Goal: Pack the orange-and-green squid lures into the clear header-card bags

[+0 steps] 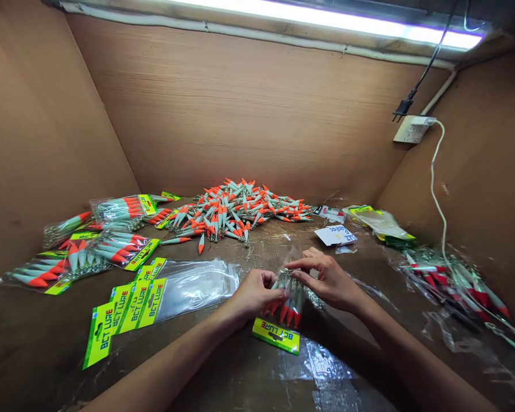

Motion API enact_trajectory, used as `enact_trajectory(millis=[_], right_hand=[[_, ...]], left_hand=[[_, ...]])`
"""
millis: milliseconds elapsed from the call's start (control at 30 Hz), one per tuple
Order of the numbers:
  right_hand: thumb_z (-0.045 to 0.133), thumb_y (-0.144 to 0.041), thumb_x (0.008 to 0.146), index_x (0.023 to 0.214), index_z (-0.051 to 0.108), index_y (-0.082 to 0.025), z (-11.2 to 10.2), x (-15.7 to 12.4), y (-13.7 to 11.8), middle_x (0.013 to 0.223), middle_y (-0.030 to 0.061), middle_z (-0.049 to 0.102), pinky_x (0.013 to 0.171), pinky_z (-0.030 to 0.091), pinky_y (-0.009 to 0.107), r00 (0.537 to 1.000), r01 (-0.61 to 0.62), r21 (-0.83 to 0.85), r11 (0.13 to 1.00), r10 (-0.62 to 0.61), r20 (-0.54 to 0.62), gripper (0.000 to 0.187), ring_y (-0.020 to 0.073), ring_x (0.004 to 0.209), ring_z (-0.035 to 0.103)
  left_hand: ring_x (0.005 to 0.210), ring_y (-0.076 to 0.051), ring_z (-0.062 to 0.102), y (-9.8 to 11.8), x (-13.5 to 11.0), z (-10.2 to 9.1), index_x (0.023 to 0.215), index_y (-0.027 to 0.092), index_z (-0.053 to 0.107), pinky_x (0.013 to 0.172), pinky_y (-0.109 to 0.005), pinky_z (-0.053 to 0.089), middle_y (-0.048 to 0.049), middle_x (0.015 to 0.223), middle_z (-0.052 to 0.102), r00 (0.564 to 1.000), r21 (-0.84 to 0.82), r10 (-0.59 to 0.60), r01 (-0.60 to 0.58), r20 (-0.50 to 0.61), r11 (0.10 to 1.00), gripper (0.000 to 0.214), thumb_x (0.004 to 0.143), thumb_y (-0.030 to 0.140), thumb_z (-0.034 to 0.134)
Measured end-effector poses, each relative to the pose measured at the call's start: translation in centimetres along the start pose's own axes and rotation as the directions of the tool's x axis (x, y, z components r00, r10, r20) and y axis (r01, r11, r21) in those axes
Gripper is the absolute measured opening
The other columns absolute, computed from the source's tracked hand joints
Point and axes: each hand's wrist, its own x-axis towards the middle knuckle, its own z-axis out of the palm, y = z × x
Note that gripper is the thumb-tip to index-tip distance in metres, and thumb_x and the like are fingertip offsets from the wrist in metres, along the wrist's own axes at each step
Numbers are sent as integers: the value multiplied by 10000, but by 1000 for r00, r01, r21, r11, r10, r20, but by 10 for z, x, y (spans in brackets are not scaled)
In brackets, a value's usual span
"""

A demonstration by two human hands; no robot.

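Note:
A clear plastic bag of fishing lures (288, 312) lies in front of me, its yellow-green "BCT LURE" header (276, 336) turned toward me. The lures inside have pale bodies and orange-red tips that point at the header. My left hand (257, 292) grips the bag's left side, thumb on top. At the far end, by the lures' metal hooks, the fingers of my right hand (324, 277) are bent and pinch the bag. Exactly what the right fingertips press on is partly hidden.
Loose orange-and-pale lures (227, 209) are heaped at the back. Filled lure packs (124, 246) lie at left, with flat bags (193, 286) nearer. At right are red-tipped lures (459, 280), more packaging (381, 223) and a handwritten card (335, 236). A white cable (433, 171) hangs from a socket (413, 129).

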Motion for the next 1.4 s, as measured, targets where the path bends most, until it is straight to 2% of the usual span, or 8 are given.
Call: enact_trajectory(millis=[133, 300, 467, 600, 800, 1033, 1300, 1400], right_hand=[[614, -301, 956, 1082, 749, -257, -1, 0, 0, 785, 33, 630, 729, 403, 326, 1000, 21, -7, 1000, -21, -17, 190, 194, 813, 529], [609, -282, 958, 1022, 765, -248, -2, 0, 4, 759, 33, 619, 725, 388, 335, 999, 34, -55, 998, -34, -9, 173, 197, 798, 511], [614, -286, 954, 1002, 766, -242, -1, 0, 6, 750, 33, 619, 734, 398, 337, 999, 26, -69, 997, -28, -27, 165, 200, 803, 522], [611, -286, 956, 1005, 761, -239, -2, 0, 5, 763, 35, 637, 734, 401, 337, 999, 21, -75, 997, -23, -30, 165, 196, 794, 531], [612, -276, 950, 1015, 738, -240, -3, 0, 3, 807, 35, 682, 776, 406, 351, 998, 59, -78, 995, -61, -17, 146, 200, 805, 546], [622, -246, 931, 1066, 714, -241, -1, -1, 4, 918, 42, 729, 846, 406, 380, 999, 42, -108, 993, -44, -11, 164, 209, 834, 568], [613, -270, 945, 1065, 733, -245, -2, 0, 4, 890, 41, 720, 780, 424, 337, 1000, 24, -15, 1000, -24, 20, 172, 197, 822, 575], [604, -289, 955, 1078, 743, -251, -1, 0, 5, 838, 38, 701, 742, 418, 320, 1000, 10, 2, 1000, -10, 15, 190, 191, 806, 565]], left_hand=[[487, -114, 526, 3, -3, 0, 735, 139, 647, 493, -221, 331, -1, 597, 639, 999, -60, 26, -27, -20, 998, 401, 632, 474, 842], [531, -120, 561, 7, -5, -5, 764, 126, 652, 528, -221, 371, -20, 664, 670, 999, -98, -30, 34, 38, 995, 442, 631, 498, 851], [598, -124, 598, 7, -3, -12, 854, 147, 629, 552, -211, 402, -15, 731, 676, 1000, -119, -9, 11, 21, 993, 470, 596, 440, 891], [533, -90, 527, 8, -2, -14, 800, 159, 598, 500, -193, 345, 15, 674, 627, 1000, -124, -22, 21, -3, 992, 425, 625, 432, 872], [548, -87, 511, 9, -2, -6, 730, 161, 566, 519, -203, 345, 34, 653, 571, 996, -269, -90, 90, 11, 959, 462, 541, 404, 911], [513, -78, 459, 6, 1, -10, 778, 139, 610, 497, -206, 301, 33, 635, 572, 996, -91, 78, -81, -35, 993, 429, 677, 496, 825], [494, -81, 474, 1, 2, -8, 755, 159, 556, 495, -210, 340, 38, 623, 568, 1000, -238, -20, 20, 6, 971, 450, 625, 458, 866], [495, -77, 481, 3, 1, -8, 766, 151, 571, 488, -198, 337, 33, 627, 584, 1000, -178, 6, -11, -30, 984, 435, 639, 446, 864]])
